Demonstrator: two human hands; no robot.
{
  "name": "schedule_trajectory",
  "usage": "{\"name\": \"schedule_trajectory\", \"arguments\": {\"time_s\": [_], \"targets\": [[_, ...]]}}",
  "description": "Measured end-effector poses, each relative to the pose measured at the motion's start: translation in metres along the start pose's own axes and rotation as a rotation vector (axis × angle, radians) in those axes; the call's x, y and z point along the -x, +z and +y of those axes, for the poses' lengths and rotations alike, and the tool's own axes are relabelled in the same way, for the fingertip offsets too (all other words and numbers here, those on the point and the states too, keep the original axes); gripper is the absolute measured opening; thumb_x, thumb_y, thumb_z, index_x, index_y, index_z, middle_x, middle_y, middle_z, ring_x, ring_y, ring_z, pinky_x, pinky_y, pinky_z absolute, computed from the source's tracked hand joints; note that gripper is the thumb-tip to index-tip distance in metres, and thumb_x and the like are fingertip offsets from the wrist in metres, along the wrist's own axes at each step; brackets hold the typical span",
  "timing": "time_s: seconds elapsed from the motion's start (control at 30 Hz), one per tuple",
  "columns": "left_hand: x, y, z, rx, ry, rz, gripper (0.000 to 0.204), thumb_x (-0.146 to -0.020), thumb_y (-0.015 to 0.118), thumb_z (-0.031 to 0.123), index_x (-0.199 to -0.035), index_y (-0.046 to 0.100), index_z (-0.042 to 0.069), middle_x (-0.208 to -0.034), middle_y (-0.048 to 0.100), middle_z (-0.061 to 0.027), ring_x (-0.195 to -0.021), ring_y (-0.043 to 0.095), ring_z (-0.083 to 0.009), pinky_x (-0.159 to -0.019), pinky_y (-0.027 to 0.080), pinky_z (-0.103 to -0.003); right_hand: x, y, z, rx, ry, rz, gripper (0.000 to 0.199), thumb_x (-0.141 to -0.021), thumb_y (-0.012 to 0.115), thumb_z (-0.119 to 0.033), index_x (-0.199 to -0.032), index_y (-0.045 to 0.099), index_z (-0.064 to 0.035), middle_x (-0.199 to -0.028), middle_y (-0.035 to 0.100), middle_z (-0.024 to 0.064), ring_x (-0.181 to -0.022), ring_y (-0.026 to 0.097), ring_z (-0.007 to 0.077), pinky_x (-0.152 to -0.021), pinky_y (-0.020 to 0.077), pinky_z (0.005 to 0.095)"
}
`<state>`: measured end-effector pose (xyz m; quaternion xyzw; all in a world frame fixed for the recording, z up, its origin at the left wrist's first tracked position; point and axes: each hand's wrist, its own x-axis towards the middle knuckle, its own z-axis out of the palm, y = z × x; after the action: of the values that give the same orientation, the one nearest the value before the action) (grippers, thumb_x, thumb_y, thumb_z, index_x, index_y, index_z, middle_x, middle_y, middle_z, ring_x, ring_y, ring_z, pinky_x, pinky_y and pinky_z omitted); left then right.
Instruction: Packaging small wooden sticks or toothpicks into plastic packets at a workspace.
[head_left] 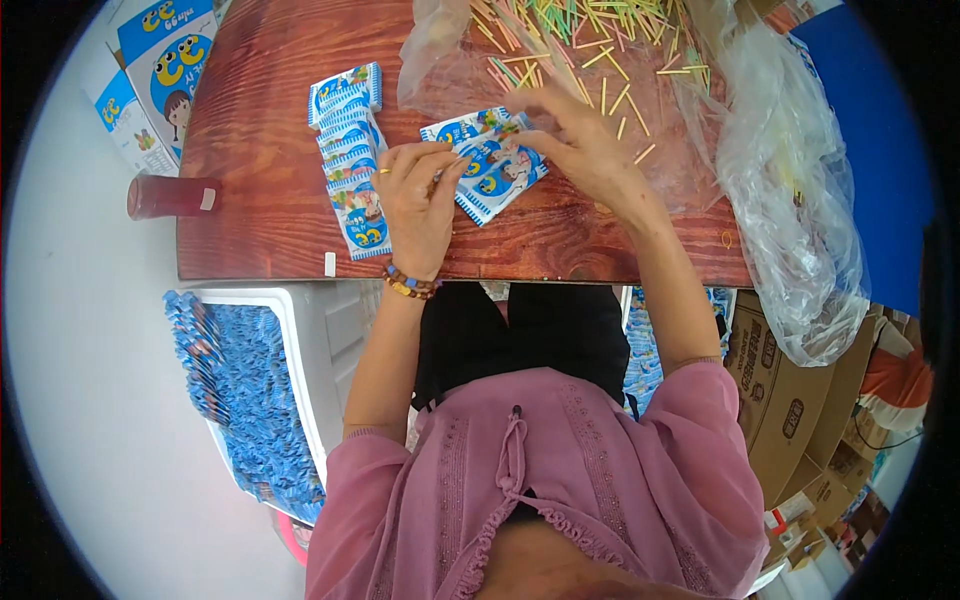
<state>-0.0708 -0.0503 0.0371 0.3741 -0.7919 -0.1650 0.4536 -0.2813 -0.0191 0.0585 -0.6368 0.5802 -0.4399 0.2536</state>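
Note:
Blue-and-white printed packets (pixel 495 185) lie on the wooden table between my hands, the top ones overlapping. My left hand (pixel 415 195) is at their left edge, thumb and fingers pinched together; what is in the pinch, if anything, is too small to make out. Over the right side of the packets is my right hand (pixel 580 145), its thumb and forefinger apart and reaching left. Its thumb tip is close to the top packet; whether it touches cannot be told. Left of my left hand, a row of overlapping packets (pixel 350 165) runs away from me.
Coloured thin sticks (pixel 620 45) lie scattered on clear plastic at the far right. A clear plastic bag (pixel 800 200) hangs over the right edge. A reddish cup (pixel 172 196) stands by the left edge. Below it, a white bin (pixel 300 370) holds many blue packets. Cardboard boxes (pixel 780 400) stand at right.

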Motion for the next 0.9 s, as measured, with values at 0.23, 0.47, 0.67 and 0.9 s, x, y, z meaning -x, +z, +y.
{"name": "schedule_trajectory", "arguments": {"time_s": [0.23,0.47,0.67,0.9], "targets": [[-0.001,-0.002,0.016,0.906,-0.664,0.092,0.014,-0.092,0.063,0.013,-0.099,0.065,0.001,-0.094,0.067,-0.0022,-0.081,0.058,-0.004,-0.067,0.047,-0.02,0.003,0.003,-0.003,-0.59,0.201,-0.219,0.021,-0.089,0.064,-0.01,-0.107,0.063,0.0012,-0.1,0.067,0.0046,-0.085,0.062,0.009,-0.076,0.05,0.0236],[0.01,-0.001,0.024,1.389,-0.969,0.175,0.016,-0.094,0.06,0.014,-0.102,0.066,0.002,-0.1,0.068,-0.005,-0.09,0.063,-0.0093,-0.078,0.051,-0.026,0.023,0.008,0.005,-0.882,0.29,-0.358,0.02,-0.087,0.065,-0.008,-0.106,0.064,-0.0023,-0.098,0.068,0.0043,-0.084,0.063,0.0094,-0.076,0.0511,0.0247],[0.018,0.0,0.03,1.243,-0.894,0.178,0.015,-0.093,0.061,0.013,-0.099,0.067,0.001,-0.095,0.069,-0.0051,-0.085,0.063,-0.0083,-0.076,0.051,-0.026,0.02,0.003,-0.001,-0.832,0.274,-0.276,0.021,-0.086,0.066,-0.007,-0.106,0.065,-0.0018,-0.096,0.068,0.0041,-0.081,0.063,0.0091,-0.073,0.0504,0.0231],[0.022,-0.002,0.036,1.01,-0.723,0.094,0.018,-0.088,0.065,0.003,-0.104,0.066,-0.004,-0.097,0.069,-0.0055,-0.08,0.062,-0.0066,-0.071,0.05,-0.022,0.021,0.004,-0.009,-0.703,0.217,-0.173,0.016,-0.085,0.067,-0.008,-0.098,0.069,0.0008,-0.087,0.069,0.0025,-0.079,0.061,0.0065,-0.071,0.0495,0.0228]]}}
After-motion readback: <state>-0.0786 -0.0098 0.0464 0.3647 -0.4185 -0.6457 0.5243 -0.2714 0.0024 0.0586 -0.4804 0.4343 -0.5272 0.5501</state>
